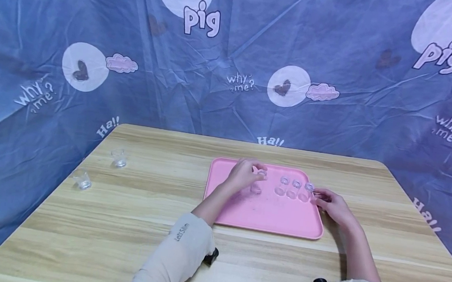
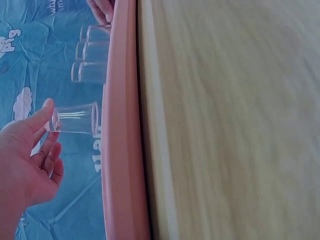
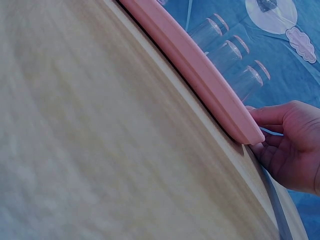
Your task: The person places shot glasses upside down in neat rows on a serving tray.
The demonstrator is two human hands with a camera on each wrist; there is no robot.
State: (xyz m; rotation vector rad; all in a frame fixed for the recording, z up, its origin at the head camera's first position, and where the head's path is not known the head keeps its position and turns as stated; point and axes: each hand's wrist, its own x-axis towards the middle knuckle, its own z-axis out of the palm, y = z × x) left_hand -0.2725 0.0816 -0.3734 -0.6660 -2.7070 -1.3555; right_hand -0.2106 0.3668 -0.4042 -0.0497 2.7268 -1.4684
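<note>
Over the left part of the pink tray (image 1: pixel 259 216), my left hand (image 1: pixel 244 176) pinches a clear plastic cup (image 2: pixel 75 119) by its base, between thumb and fingertips. That cup is upside down, its wide mouth close over the tray. A row of three more clear cups (image 1: pixel 292 189) stands mouth-down on the tray, to the right of the held one. At the tray's right side, my right hand (image 1: pixel 332 206) grips the edge, thumb (image 3: pixel 274 115) on the rim and other fingers below it. The nearest cup of the row is right beside these fingertips.
Two clear cups stand upright near the table's left edge, one cup (image 1: pixel 119 158) farther back and another cup (image 1: pixel 83 180) nearer. The wooden table (image 1: pixel 116 240) lies under the tray, and a blue printed cloth (image 1: pixel 229 109) hangs behind and at both sides.
</note>
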